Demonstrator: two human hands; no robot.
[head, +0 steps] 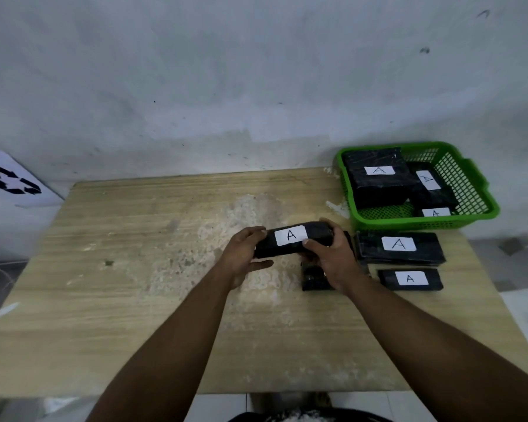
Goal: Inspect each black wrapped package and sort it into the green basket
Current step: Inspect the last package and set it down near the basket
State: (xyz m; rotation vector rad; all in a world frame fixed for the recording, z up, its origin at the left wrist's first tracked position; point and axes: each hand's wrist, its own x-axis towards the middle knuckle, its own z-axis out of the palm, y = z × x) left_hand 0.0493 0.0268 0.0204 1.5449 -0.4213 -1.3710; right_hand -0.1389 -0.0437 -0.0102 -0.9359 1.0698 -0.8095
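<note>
Both hands, left hand (247, 254) and right hand (333, 263), gripped an A-labelled black package (290, 243) by its ends | best turned slowly, checking every face, before going to the far-right green basket (482, 190).

Makeshift sorting room: scuffed wall (226, 71), worn wooden table (134, 269), recycling sign (13, 181).

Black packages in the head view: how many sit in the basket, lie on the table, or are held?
In the green basket: 3
On the table: 3, one partly hidden under the right hand
Held in both hands: 1
Total: 7
</note>
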